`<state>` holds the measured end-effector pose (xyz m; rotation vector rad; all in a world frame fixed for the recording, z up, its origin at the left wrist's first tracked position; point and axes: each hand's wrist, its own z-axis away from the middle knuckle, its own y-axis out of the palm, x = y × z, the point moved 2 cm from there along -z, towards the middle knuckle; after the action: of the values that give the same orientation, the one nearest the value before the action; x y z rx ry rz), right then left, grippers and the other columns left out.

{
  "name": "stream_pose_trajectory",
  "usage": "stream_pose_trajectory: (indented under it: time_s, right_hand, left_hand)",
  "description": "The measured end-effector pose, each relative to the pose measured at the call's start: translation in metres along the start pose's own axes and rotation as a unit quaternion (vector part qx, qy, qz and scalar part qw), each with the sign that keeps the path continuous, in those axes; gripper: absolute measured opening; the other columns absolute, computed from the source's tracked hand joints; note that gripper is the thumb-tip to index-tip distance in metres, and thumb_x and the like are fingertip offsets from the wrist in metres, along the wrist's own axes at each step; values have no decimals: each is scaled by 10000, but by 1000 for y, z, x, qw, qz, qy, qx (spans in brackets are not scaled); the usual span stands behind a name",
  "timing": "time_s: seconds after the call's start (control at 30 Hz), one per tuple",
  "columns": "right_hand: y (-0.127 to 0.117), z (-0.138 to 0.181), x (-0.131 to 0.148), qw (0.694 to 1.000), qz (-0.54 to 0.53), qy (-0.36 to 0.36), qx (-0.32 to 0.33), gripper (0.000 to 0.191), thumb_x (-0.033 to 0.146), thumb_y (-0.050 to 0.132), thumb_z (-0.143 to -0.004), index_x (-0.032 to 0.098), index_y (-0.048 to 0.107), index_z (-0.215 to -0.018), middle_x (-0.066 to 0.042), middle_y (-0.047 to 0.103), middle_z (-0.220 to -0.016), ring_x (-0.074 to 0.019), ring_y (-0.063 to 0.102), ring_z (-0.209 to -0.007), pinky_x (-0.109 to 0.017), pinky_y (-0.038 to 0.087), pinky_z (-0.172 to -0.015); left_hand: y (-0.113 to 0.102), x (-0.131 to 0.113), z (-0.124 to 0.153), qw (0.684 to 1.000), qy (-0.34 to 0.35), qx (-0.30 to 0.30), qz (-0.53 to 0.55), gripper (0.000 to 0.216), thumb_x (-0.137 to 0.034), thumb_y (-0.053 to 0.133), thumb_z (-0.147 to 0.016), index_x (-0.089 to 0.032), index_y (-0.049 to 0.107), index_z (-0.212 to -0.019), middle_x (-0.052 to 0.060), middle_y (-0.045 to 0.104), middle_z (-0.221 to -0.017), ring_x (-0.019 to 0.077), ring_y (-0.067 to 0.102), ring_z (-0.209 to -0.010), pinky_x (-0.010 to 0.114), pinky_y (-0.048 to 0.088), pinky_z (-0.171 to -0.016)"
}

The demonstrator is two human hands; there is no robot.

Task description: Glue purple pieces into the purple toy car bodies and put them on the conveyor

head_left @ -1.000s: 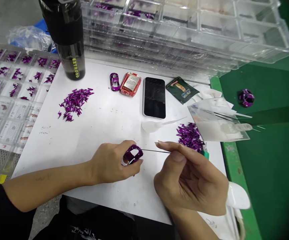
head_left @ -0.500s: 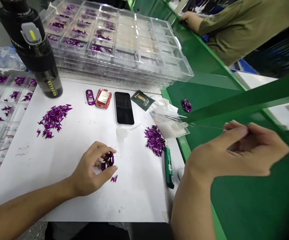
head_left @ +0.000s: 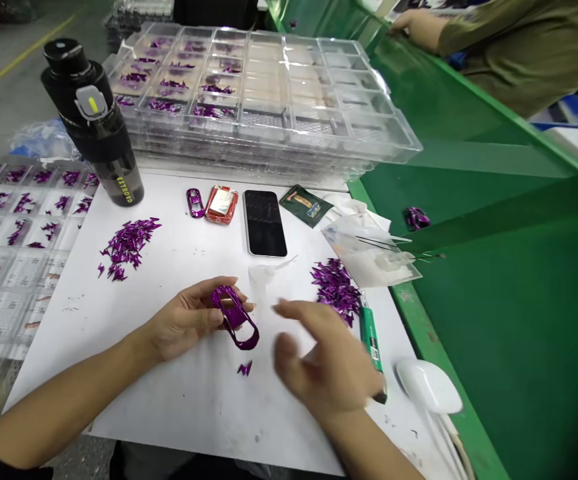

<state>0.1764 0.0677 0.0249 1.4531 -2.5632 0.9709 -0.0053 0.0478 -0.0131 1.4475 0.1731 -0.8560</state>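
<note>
My left hand (head_left: pixel 189 319) pinches a purple toy car shell (head_left: pixel 236 319) just above the white board (head_left: pixel 169 280). My right hand (head_left: pixel 326 360) hovers beside it to the right, blurred by motion, fingers loosely spread with nothing seen in them. A small purple piece (head_left: pixel 245 368) lies on the board between the hands. One heap of purple pieces (head_left: pixel 337 288) lies right of the hands, another heap (head_left: pixel 127 243) to the left. A thin needle tool rests on a clear bag (head_left: pixel 373 250) at the board's right edge.
A black bottle (head_left: pixel 96 123), a small purple car (head_left: pixel 195 202), a red case (head_left: pixel 221 204), a phone (head_left: pixel 265 223) and a green packet (head_left: pixel 305 205) line the back. Stacked clear trays (head_left: pixel 269 100) stand behind. Green knife (head_left: pixel 370 337), green conveyor (head_left: pixel 509 280) with another person's sleeve (head_left: pixel 519 47).
My right hand came back from the green conveyor to the board, without the thin needle it held. My left hand turned the purple shell and raised it. The view shifted left.
</note>
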Motion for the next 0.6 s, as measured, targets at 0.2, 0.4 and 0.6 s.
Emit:
stream_pose_trajectory:
  time_s: [0.2,0.4,0.6]
  right_hand:
    - [21,13,16,994,-66,-18,83,633,134,730,-855,153,474,-1434,-101,739,-1007,-179,716,-812,-284,622,-668]
    - [21,13,17,983,-94,93,124,468,202,683,-905,241,501,-1334,-58,729,-1016,-151,701,-733,-296,630,-685]
    - [27,14,15,955,-169,188,156,263,231,648,-906,221,555,-1152,0,689,-847,-113,639,-642,-253,597,-619]
  left_hand:
    - [-7,-4,0,998,-4,-64,-21,409,-222,872,-732,-332,761,-1111,-3,729,-1149,202,668,-1123,338,489,-1009]
    - [-1,-8,-3,995,19,-82,-53,412,-234,894,-696,-299,766,-1082,21,758,-1074,250,661,-1171,423,500,-1042]
    - [3,-9,-1,984,58,-135,-98,398,-199,913,-658,-247,785,-1032,40,779,-991,246,703,-1059,413,535,-973]
